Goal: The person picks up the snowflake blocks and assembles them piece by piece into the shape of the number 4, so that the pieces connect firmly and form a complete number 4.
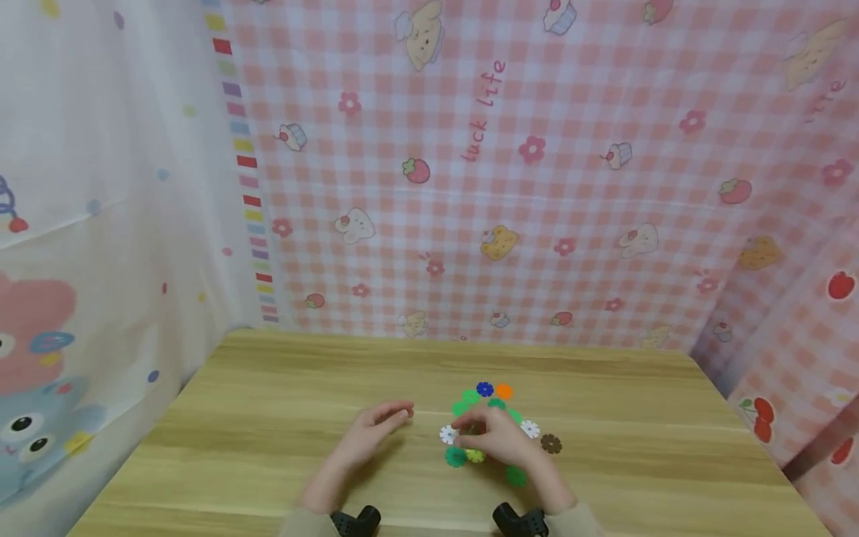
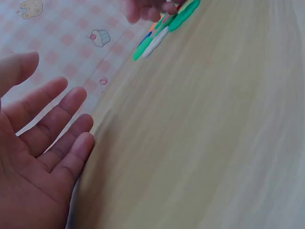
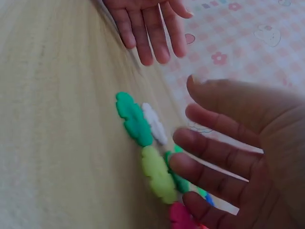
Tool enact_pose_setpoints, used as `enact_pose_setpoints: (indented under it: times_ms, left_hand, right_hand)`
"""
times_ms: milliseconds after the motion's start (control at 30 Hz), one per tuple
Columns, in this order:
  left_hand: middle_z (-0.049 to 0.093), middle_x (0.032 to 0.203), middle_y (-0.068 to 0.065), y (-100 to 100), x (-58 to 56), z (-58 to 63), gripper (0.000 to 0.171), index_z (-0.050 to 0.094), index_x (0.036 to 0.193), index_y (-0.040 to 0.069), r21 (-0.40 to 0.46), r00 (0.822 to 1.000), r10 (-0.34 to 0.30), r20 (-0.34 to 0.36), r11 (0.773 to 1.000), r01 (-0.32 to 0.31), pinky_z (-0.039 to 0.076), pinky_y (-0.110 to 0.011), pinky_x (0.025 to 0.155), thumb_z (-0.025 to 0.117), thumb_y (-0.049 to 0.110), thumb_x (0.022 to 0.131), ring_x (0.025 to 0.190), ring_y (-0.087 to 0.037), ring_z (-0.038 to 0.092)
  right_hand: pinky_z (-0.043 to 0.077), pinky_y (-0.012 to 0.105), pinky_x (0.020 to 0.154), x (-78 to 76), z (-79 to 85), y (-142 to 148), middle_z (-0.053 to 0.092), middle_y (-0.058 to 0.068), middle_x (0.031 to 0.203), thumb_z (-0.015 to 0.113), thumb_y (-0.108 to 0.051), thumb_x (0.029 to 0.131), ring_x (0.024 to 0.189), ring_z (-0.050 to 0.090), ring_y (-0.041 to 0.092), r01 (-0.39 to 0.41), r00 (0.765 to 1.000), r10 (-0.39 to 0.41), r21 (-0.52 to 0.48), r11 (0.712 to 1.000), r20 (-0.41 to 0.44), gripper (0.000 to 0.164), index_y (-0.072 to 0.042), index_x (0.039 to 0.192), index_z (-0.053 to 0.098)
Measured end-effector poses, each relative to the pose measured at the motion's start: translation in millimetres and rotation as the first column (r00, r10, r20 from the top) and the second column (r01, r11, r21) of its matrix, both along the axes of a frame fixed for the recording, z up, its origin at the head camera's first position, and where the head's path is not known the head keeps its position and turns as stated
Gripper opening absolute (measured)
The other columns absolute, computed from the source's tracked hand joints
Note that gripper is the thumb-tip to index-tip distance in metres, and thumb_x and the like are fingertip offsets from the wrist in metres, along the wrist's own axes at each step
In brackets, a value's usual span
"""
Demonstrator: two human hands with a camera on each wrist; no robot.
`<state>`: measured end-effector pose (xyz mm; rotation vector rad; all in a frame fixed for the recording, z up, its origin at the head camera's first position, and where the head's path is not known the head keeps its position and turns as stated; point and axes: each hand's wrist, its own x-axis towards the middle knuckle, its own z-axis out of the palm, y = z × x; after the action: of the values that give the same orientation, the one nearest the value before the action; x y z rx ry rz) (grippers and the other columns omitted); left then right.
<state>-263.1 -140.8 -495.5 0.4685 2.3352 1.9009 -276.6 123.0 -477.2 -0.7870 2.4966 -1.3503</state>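
A loose cluster of coloured notched plastic discs lies on the wooden table, among them a white disc [image 1: 447, 434], a green disc [image 3: 133, 119] and a yellow-green disc [image 3: 158, 175]. Over this cluster hovers my right hand [image 1: 498, 434], fingers relaxed and parted from the thumb, nothing between them. Its little fingertip overlaps a pink-red disc [image 3: 181, 217] in the right wrist view. My left hand [image 1: 376, 432] stays left of the discs, its edge low by the tabletop, palm facing inward and fingers loosely extended. Some discs are hidden under the right hand.
Behind the right hand lie a blue disc [image 1: 485, 389] and an orange disc [image 1: 505, 391]; a brown disc [image 1: 551, 444] sits to its right. A pink checked curtain [image 1: 470, 224] hangs along the table's [image 1: 268, 432] far edge, with a white patterned cloth [image 1: 134, 246] at left.
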Motion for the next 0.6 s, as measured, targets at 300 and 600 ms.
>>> enact_pose_setpoints:
  times_ms: [300, 600]
  left_hand:
    - [0.063, 0.121, -0.02, 23, -2.3, -3.6, 0.04, 0.059, 0.124, -0.006, 0.008, 1.0, 0.0, -0.017, 1.0, 0.0, 0.043, -0.042, 0.099, 0.058, 0.024, 0.098, 0.114, -0.031, 0.058]
    - [0.069, 0.107, -0.008, 35, -3.8, -13.1, 0.028, 0.068, 0.114, 0.002, -0.161, 0.992, 0.002, -0.125, 0.987, -0.022, 0.049, -0.028, 0.084, 0.067, 0.017, 0.091, 0.096, -0.019, 0.063]
  right_hand:
    - [0.043, 0.021, 0.059, 1.0, -12.1, 1, 0.064, -0.001, 0.082, 0.077, -0.015, 0.082, 0.07, 0.052, 0.011, -0.037, 0.991, 0.044, -0.054, 0.998, 0.13, 0.019, -0.01, 0.099, 0.073]
    - [0.042, 0.022, 0.061, -5.2, -13.9, 0, 0.059, -0.002, 0.074, 0.082, -0.009, 0.073, 0.067, 0.05, 0.008, -0.11, 0.986, 0.106, 0.022, 0.994, 0.131, 0.023, -0.012, 0.095, 0.074]
